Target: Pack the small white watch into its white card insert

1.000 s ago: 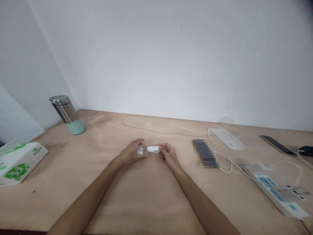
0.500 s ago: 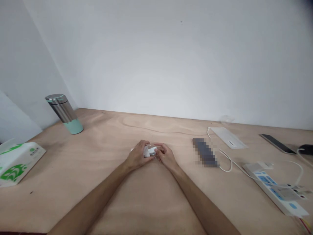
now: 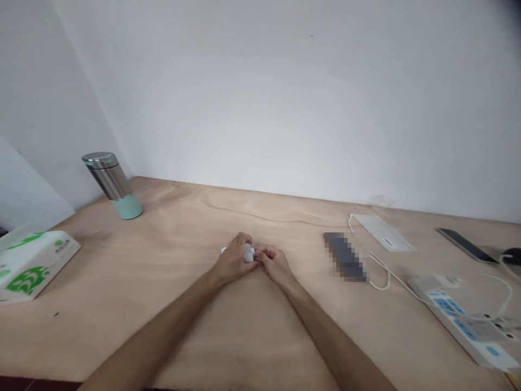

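Observation:
My left hand is closed around a small white object with what looks like clear plastic about it. Its kind is too small and too covered by fingers to name. A bit of white also shows past the far side of the left hand. The fingertips of my right hand pinch the object's right end. Both hands meet over the middle of the wooden table, and most of the object is hidden between them.
On the left stand a steel and mint tumbler and a white-green tissue pack. To the right lie a pixelated dark item, a white flat pouch, a phone, and a power strip with white cables.
My right fingers have drawn in closer on the small white object, which now shows less. The whole view has shifted slightly, so the surroundings appear a little farther right.

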### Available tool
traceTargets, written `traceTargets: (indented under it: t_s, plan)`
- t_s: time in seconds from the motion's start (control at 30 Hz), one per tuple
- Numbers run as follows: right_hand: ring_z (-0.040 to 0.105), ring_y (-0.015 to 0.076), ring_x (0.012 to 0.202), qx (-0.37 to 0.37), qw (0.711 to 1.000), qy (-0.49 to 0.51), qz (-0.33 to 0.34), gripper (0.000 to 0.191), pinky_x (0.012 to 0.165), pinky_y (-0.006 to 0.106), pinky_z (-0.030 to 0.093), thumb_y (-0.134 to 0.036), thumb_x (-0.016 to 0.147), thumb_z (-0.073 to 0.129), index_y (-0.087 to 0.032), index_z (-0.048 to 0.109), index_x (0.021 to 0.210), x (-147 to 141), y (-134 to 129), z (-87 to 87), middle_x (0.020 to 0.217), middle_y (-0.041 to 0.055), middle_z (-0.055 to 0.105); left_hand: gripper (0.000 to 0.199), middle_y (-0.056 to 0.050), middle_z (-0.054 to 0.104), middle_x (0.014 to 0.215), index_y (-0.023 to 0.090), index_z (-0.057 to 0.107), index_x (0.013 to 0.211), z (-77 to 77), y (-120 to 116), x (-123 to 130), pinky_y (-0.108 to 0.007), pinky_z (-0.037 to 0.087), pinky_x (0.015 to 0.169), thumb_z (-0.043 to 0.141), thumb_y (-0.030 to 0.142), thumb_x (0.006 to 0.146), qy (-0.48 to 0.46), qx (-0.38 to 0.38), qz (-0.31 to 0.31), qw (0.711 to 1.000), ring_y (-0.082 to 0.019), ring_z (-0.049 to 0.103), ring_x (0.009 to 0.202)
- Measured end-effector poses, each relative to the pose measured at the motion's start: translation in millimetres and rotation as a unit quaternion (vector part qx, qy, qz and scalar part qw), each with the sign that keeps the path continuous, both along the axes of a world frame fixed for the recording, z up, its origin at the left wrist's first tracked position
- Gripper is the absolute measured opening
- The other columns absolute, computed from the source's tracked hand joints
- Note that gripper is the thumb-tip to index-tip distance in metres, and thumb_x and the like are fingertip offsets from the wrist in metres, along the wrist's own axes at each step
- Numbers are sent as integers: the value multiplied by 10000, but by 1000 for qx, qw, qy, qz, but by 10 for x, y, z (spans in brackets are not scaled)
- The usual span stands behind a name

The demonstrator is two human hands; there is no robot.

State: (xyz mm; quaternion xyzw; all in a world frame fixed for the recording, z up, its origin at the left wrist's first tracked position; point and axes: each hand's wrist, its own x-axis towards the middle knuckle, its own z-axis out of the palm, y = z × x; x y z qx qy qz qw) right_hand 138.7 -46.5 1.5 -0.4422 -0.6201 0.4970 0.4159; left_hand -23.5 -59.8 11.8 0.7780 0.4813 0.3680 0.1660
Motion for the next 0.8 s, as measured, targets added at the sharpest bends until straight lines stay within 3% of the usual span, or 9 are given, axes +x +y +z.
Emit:
traceTargets:
  t_s: [0.23,0.4,0.5,0.63,0.8]
  plan:
    - [564,155,600,31,997,-64,16,350,556,248,424,-416,842,475,-178,726,790,6,-48,42,630,12,622,387,-43,516,996,207,409,1033,-12,-2,10,-345,455,809,643,332,751,2,14,-9,1000,-202,530,932]
    - [625,188,783,67,995,-71,35,239,733,283,466,-342,800,544,-196,732,786,-8,-47,53,818,33,698,383,-52,508,993,195,413,1050,-2,-3,27,-363,462,820,624,297,748,24,23,-20,999,-212,531,929]
    - [631,192,818,74,994,-75,39,229,761,291,468,-329,797,541,-202,731,788,-11,-32,25,861,36,707,362,-64,518,1003,185,439,1036,12,3,34,-374,470,822,628,294,747,37,29,-25,999,-218,532,933]
    - [622,181,699,51,996,-69,12,242,636,264,471,-356,785,544,-201,729,785,-28,-24,-22,724,17,693,277,-79,542,1032,187,504,961,51,1,25,-394,446,889,643,311,756,111,58,-36,992,-241,515,1005]
    - [512,126,468,3,997,-58,-43,249,432,214,372,-354,751,551,-182,723,799,-5,7,-40,575,-4,627,286,-81,549,1131,215,565,968,77,-31,-25,-427,399,941,627,422,781,176,89,-25,980,-261,493,1077]
